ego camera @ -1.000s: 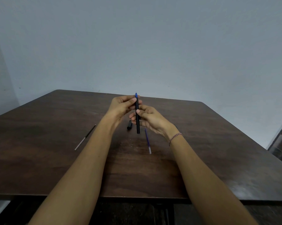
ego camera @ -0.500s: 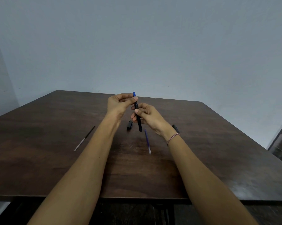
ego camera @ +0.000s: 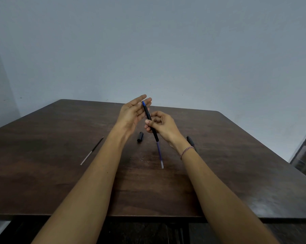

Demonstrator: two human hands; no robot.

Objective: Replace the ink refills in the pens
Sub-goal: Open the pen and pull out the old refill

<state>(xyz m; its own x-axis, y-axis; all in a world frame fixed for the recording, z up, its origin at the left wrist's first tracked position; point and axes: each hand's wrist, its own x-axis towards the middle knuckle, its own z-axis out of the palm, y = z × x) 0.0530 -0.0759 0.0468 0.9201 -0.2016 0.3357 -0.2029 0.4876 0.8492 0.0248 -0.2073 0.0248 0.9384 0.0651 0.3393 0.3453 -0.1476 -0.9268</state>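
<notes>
Well, the black pen (ego camera: 149, 117) stands tilted above the table (ego camera: 43, 182), its blue tip uppermost and leaning to the left. The right hand (ego camera: 163, 126) grips its lower half with thumb and curled fingers. The left hand (ego camera: 131, 111) is held open, fingers straight, right at the tip (whether they touch it I cannot tell). Below the pen's lower end a blue refill (ego camera: 159, 154) lies on the wood, with a black cap (ego camera: 140, 137) just to its left. A dark refill (ego camera: 92, 151) lies well off to the left, and another black pen (ego camera: 190, 140) shows behind the right wrist.
</notes>
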